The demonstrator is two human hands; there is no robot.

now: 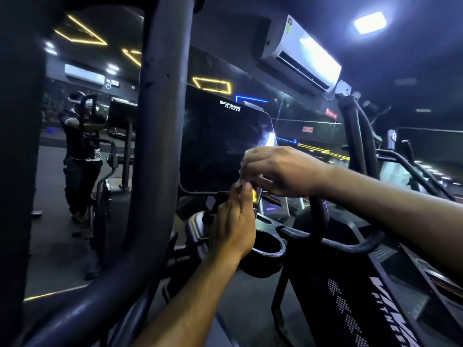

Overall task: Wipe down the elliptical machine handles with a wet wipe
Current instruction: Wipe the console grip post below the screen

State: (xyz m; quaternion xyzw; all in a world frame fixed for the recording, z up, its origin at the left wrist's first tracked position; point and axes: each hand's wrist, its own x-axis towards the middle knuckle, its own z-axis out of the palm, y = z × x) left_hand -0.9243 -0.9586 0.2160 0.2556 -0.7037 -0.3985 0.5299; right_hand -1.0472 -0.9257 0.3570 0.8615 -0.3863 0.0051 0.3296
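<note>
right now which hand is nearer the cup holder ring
Left. The left hand sits just beside the cup holder ring, its wrist almost against the rim. The right hand is higher up, in front of the console screen, holding the wet wipe.

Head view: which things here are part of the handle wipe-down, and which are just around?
In the job:
- wet wipe, pinched between both hands
- left hand
- right hand
- big left handle bar
- curved grip bar

Just around:
- console screen, dark
- cup holder
- air conditioner
- mirror on the wall
</note>
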